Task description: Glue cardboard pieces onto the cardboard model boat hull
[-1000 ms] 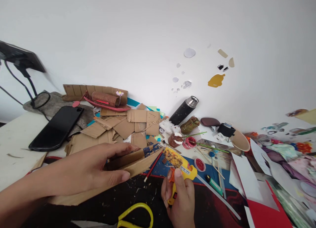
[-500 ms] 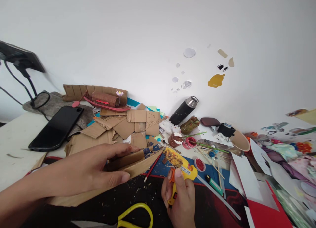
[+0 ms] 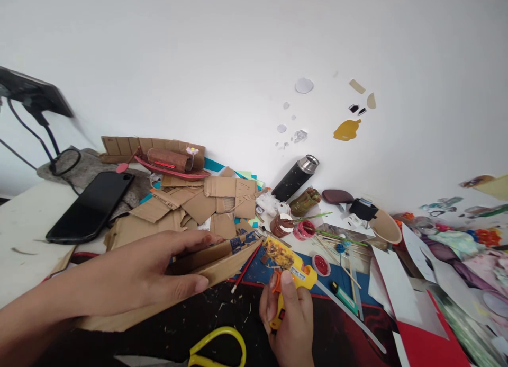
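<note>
My left hand grips a folded cardboard piece, with the thumb on its near wall and the fingers over the far wall. In my right hand is a yellow hot glue gun, stained brown at the front, with a long glue stick sticking out of its back. The gun's nozzle is at the right tip of the cardboard; whether they touch I cannot tell. Yellow-handled scissors lie below, between the hands. A red pencil rests beyond the cardboard.
Cardboard scraps pile up behind my left hand, with a red model boat at the wall. A black phone lies at left. Paint pots, a black flask and a green cutter are on the right.
</note>
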`<control>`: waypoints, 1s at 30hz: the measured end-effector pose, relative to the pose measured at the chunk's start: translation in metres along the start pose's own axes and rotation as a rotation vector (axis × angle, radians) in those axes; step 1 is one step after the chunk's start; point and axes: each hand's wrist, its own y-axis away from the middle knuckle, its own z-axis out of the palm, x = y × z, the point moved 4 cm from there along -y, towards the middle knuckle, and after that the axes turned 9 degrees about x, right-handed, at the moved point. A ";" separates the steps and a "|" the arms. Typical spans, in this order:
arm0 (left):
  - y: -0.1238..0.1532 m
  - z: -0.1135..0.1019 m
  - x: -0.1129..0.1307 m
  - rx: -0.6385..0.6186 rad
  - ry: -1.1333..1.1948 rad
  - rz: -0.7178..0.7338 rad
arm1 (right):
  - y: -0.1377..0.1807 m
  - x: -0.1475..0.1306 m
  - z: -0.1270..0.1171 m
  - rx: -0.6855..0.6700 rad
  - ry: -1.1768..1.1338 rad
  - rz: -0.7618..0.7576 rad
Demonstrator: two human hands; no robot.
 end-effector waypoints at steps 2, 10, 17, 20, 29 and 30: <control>0.000 0.001 -0.001 -0.012 0.004 0.004 | 0.000 0.000 0.000 0.001 0.004 0.007; 0.000 0.001 -0.002 -0.033 0.030 0.006 | -0.001 -0.002 0.001 0.015 0.025 -0.038; -0.001 0.000 0.002 -0.041 0.009 -0.011 | -0.002 -0.004 0.003 0.011 0.026 -0.052; -0.001 0.001 0.000 -0.045 0.018 -0.002 | -0.002 -0.002 0.002 0.001 0.027 -0.030; -0.002 0.001 -0.004 -0.016 0.007 -0.003 | -0.002 0.004 0.001 -0.031 0.039 0.027; -0.002 0.001 -0.004 -0.013 0.011 -0.003 | -0.001 0.003 0.001 -0.033 0.040 0.023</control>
